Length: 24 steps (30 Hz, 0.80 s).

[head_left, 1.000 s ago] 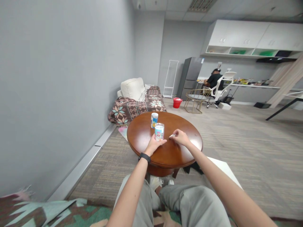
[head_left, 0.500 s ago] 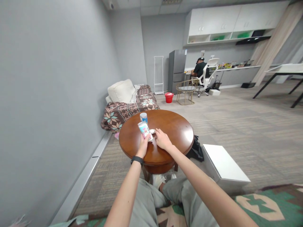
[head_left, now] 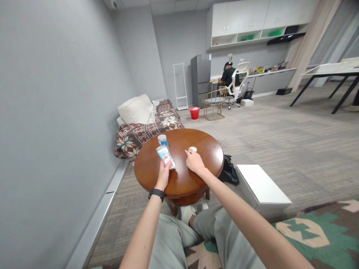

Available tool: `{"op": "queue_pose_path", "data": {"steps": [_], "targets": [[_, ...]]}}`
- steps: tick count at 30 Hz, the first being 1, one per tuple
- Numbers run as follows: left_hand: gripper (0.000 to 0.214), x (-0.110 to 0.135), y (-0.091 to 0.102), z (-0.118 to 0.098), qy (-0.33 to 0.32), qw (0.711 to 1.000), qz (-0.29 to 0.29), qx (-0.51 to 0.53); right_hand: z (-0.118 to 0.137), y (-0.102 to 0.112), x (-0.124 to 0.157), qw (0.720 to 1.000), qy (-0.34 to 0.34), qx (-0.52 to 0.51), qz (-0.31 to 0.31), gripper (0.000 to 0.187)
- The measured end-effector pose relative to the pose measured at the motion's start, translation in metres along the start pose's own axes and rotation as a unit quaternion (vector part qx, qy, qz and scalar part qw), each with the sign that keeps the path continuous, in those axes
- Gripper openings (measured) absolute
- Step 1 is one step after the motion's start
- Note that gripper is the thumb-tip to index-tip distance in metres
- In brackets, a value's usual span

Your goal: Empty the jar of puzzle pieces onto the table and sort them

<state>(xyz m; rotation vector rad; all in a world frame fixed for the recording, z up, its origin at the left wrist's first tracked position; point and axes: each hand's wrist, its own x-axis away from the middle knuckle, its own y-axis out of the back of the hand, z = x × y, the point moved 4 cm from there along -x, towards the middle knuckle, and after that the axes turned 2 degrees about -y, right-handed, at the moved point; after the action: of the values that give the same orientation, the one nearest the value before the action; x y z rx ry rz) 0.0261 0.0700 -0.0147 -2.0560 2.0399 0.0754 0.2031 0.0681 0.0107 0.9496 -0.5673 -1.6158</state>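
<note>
My left hand [head_left: 164,172] is closed around a soft plastic packet [head_left: 165,156] in light blue, white and pink, holding it tilted above the near left part of the round wooden table [head_left: 207,144]. Just behind the packet stands a blue can [head_left: 163,141] with a silver top. My right hand [head_left: 195,162] is over the middle of the table, fingers curled, at a small round white lid-like piece [head_left: 193,149]. The hand partly covers this piece, and its fingertips are only partly visible.
A white box [head_left: 262,183] and a black bag [head_left: 230,170] are on the floor to the table's right. A sofa with a patterned cover [head_left: 148,127] stands behind left. Farther off are a red bucket [head_left: 194,113], a metal-framed chair [head_left: 214,101] and a seated person [head_left: 228,74].
The round white piece has shifted rightward across the table together with my right hand, away from the packet. My left hand still holds the packet. The view has turned slightly right.
</note>
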Motion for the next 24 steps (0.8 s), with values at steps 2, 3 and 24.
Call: {"op": "queue_pose_path", "data": {"steps": [2,3,24], "targets": [[0.046,0.001,-0.001,-0.003,-0.013,0.999,0.003,-0.036,-0.001,-0.010,0.004,0.983,-0.041,-0.177,-0.013,0.045],[0.045,0.003,-0.001,-0.006,-0.023,0.998,0.006,-0.066,-0.002,-0.017,0.007,0.958,-0.093,-0.270,-0.003,0.042],[0.034,-0.018,-0.002,-0.117,-0.244,0.515,0.225,-0.791,0.001,-0.044,0.018,0.862,-0.131,-0.489,0.029,0.037]]}}
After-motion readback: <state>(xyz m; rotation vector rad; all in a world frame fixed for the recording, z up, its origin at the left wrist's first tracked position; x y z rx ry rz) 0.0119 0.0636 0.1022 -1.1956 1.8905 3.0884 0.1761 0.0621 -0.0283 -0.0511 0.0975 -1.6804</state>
